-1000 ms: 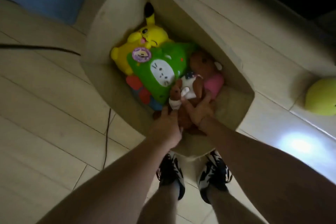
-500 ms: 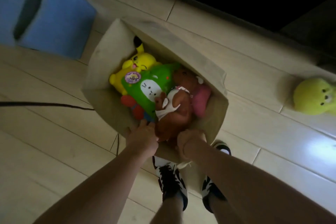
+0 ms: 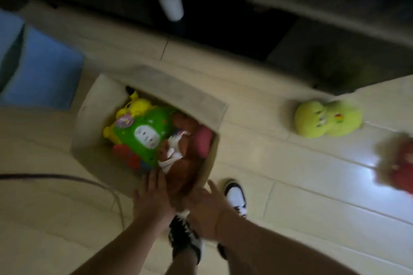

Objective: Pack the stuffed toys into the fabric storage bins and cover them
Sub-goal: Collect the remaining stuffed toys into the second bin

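Both of your hands sit at the near edge of the beige fabric bin (image 3: pixel 93 118). Your left hand (image 3: pixel 152 198) has straight fingers reaching over the rim toward the brown plush (image 3: pixel 183 169), gripping nothing. Your right hand (image 3: pixel 205 210) is at the bin's near corner; motion blur hides whether it grasps the fabric, cannot tell. Inside the bin: yellow plush (image 3: pixel 136 106) at the far side, green plush (image 3: pixel 145 134) beside it, pink plush (image 3: pixel 202 140) against the right wall. On the floor (image 3: pixel 290 207), well apart from the bin, lie a yellow-green plush (image 3: pixel 326 118) and a red plush (image 3: pixel 400 169). A blue bin (image 3: pixel 44 73) stands to the left.
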The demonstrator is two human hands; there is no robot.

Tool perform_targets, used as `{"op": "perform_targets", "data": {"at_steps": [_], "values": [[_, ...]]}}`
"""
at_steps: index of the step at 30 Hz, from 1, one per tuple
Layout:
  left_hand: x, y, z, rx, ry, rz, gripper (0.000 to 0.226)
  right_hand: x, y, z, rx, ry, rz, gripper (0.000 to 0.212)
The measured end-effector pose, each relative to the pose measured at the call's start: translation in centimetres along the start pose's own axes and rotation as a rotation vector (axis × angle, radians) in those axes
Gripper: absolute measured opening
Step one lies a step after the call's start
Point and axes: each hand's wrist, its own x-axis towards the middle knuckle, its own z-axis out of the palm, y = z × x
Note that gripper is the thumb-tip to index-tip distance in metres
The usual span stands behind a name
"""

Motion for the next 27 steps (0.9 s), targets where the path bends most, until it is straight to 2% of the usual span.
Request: {"op": "perform_targets", "data": {"at_steps": [1,2,3,6,10,12,13,14,17,20,24,27], "values": [[-1.9,1.5,-0.8,-0.023,0.014,0.001,0.095,-3.4,1.1,0.0,-0.014,-0.051,0.039,0.044],[-3.8,3.2,-1.7,-0.045,0.027,0.01,0.097,-5.9,2.4,-0.5,-0.004,-0.113,0.178,0.046],[-5.8,5.1,-2.9,-0.061,0.064,0.048,0.1,-8.9,4.0,-0.8,-0.032,-0.017,0.223,0.048],[-10.1,10.8,-5.7,-0.085,0.178,0.289,0.101,-17.2,8.9,-3.3,0.129,0.292,0.449,0.063],[-14.2,20.3,-10.4,-0.024,0.087,0.427,0.105,-26.0,14.7,-7.6,0.245,0.445,0.769,0.07],[-14.4,24.6,-11.1,0.025,0.062,0.529,0.107,-28.4,17.9,-8.2,0.309,0.451,0.793,0.072],[-14.2,26.7,-11.3,-0.012,0.043,0.523,0.106,-29.1,19.6,-8.1,0.32,0.487,0.816,0.072],[-13.6,28.8,-11.3,-0.065,0.055,0.499,0.105,-29.5,21.4,-8.0,0.323,0.524,0.829,0.072],[-10.7,35.5,-10.7,-0.251,0.064,0.392,0.102,-29.3,27.2,-7.0,0.383,0.486,0.837,0.074],[-7.0,40.6,-8.0,-0.313,0.015,0.291,0.096,-26.6,33.0,-5.2,0.431,0.433,0.841,0.079],[-2.5,44.1,-4.0,-0.268,-0.065,0.234,0.092,-21.1,39.6,-3.8,0.225,0.304,0.74,0.087],[0.2,44.5,-1.7,-0.204,-0.032,0.262,0.092,-16.7,43.2,-4.3,0.069,0.275,0.655,0.09]]}}
